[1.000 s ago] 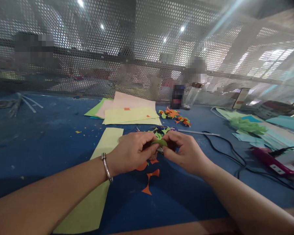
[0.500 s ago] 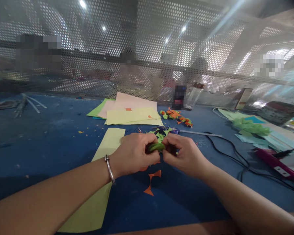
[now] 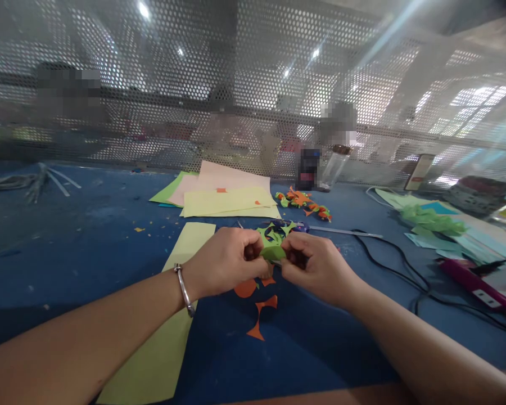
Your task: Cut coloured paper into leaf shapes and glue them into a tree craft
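Between my two hands is a small rounded piece of green paper. My left hand pinches its left side, thumb below and fingers above. My right hand pinches the right edge in the same way. Green paper scraps lie just beyond my fingertips. Below my left hand are an orange paper circle and a jagged orange scrap. A long pale yellow paper strip runs under my left forearm.
Stacked paper sheets lie ahead, with orange and green paper clusters beside them. A white stick, black cable and magenta power strip are on the right. A perforated metal screen stands behind.
My left hand has shifted slightly left and up, and its fingers have opened a little. The green paper now shows a flatter, brighter face, and the orange circle is more exposed.
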Motion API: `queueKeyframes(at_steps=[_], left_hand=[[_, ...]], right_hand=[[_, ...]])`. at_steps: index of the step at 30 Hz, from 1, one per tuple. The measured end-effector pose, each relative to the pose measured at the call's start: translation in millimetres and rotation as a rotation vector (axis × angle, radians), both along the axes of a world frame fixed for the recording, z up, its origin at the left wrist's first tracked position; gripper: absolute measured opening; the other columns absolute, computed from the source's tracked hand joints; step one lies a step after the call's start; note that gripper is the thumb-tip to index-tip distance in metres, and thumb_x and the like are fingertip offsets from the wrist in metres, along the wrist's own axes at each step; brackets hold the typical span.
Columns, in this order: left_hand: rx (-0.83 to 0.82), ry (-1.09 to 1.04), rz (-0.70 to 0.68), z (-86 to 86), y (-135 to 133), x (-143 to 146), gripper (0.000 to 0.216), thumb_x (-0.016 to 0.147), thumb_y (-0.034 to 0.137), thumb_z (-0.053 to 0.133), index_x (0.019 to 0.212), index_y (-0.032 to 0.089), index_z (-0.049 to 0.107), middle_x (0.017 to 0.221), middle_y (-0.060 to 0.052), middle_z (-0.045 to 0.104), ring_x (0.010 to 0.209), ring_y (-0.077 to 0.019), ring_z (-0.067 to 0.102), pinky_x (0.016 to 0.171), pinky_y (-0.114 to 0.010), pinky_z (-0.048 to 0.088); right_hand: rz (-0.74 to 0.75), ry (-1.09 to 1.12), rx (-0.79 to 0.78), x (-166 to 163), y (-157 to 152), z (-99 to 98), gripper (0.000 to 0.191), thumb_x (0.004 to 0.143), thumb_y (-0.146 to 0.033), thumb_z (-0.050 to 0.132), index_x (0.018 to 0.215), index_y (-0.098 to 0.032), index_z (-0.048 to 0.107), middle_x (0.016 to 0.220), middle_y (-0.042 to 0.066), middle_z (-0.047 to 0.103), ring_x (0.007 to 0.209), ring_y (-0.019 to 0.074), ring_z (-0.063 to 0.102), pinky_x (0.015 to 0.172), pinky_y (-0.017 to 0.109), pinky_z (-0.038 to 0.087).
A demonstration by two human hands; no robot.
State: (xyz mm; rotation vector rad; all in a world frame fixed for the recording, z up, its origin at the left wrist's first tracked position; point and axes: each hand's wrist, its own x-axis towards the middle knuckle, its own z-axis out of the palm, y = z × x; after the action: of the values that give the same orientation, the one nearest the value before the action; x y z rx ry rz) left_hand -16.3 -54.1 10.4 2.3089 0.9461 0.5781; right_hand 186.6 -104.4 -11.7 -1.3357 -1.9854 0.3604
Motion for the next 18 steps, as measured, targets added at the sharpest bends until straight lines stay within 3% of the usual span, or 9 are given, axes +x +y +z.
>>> queueKeyframes(at_steps=[5, 10, 15, 18], left_hand=[[0.07, -0.021, 0.029, 0.0, 7, -4, 0.014, 0.074, 0.025, 0.063, 0.065, 0.019, 0.054, 0.058, 0.006, 0.052, 0.055, -0.0096, 0.042, 0.051, -0.024, 0.031], [0.072, -0.065, 0.106, -5.8, 20, -7, 0.012, 0.078, 0.026, 0.058, 0.069, 0.019, 0.056, 0.059, 0.004, 0.055, 0.055, -0.011, 0.046, 0.052, -0.024, 0.032], [0.142, -0.06, 0.034, -12.7, 19, -6, 0.013, 0.078, 0.025, 0.059, 0.07, 0.02, 0.05, 0.059, 0.005, 0.051, 0.055, -0.0107, 0.043, 0.053, -0.025, 0.03], [0.153, -0.071, 0.025, -13.0, 16, -6, 0.013, 0.08, 0.023, 0.057, 0.071, 0.02, 0.049, 0.059, 0.005, 0.05, 0.055, -0.0104, 0.043, 0.055, -0.025, 0.031]], right_hand=[[-0.014, -0.031, 0.006, 6, 2, 1.1, 0.01, 0.072, -0.011, 0.057, 0.069, -0.019, 0.053, 0.063, -0.005, 0.048, 0.056, 0.0091, 0.042, 0.053, 0.023, 0.033], [-0.046, -0.058, 0.175, 7, -9, 8.4, 0.012, 0.08, -0.01, 0.057, 0.074, -0.02, 0.055, 0.067, -0.003, 0.053, 0.059, 0.0103, 0.048, 0.056, 0.024, 0.038], [0.211, -0.211, 0.337, -14, -37, 26.6, 0.008, 0.093, -0.014, 0.057, 0.091, -0.022, 0.058, 0.075, 0.0, 0.063, 0.062, 0.012, 0.054, 0.058, 0.027, 0.041], [0.297, -0.297, 0.47, -24, -60, 21.6, 0.012, 0.092, -0.016, 0.059, 0.083, -0.024, 0.056, 0.066, -0.001, 0.059, 0.056, 0.014, 0.051, 0.055, 0.031, 0.039]])
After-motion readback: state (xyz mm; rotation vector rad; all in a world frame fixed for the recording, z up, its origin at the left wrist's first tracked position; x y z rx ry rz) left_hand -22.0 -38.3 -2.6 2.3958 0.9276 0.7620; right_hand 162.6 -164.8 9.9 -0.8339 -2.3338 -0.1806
